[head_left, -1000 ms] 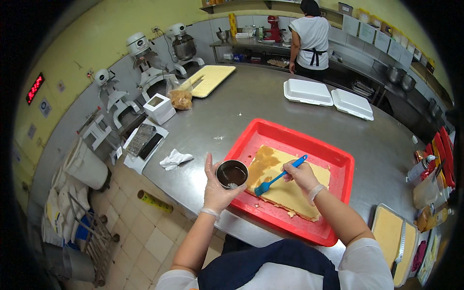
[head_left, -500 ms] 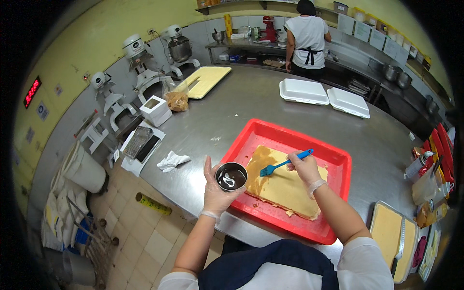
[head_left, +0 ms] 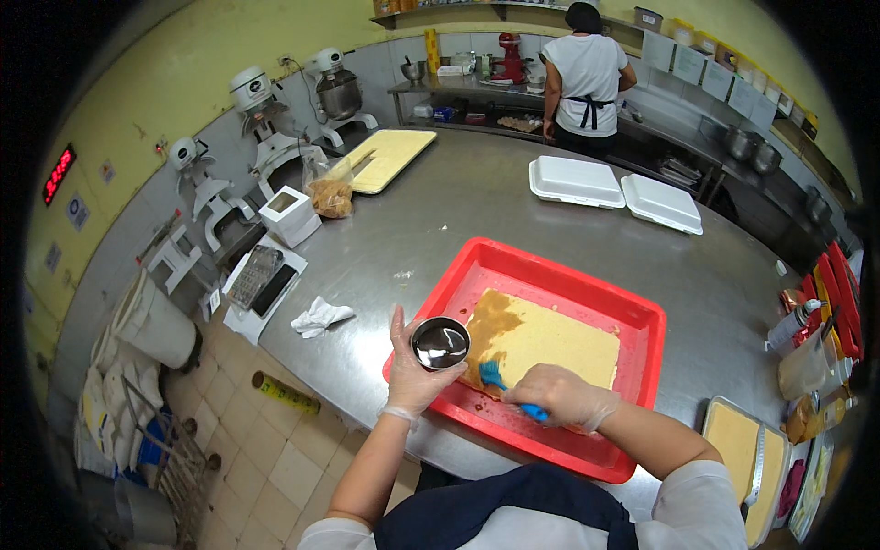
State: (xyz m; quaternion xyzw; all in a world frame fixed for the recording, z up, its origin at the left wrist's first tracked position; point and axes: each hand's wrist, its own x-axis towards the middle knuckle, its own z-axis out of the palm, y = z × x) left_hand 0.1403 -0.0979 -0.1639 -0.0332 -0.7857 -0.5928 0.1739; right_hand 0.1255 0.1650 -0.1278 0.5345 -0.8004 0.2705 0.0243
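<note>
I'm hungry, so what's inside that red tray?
A flat yellow sheet, like cake, patched brown on its left, lies inside the red tray. A blue brush is over it. The right hand hides some of it; the tray underneath can't be seen.

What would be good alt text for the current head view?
A clear-gloved right hand holds a blue brush over a flat yellow cake sheet, partly coated brown, in a red rectangular tray; the gloved left hand holds a round metal cup of dark liquid. Two white foam boxes sit beyond, on the steel table.
</note>
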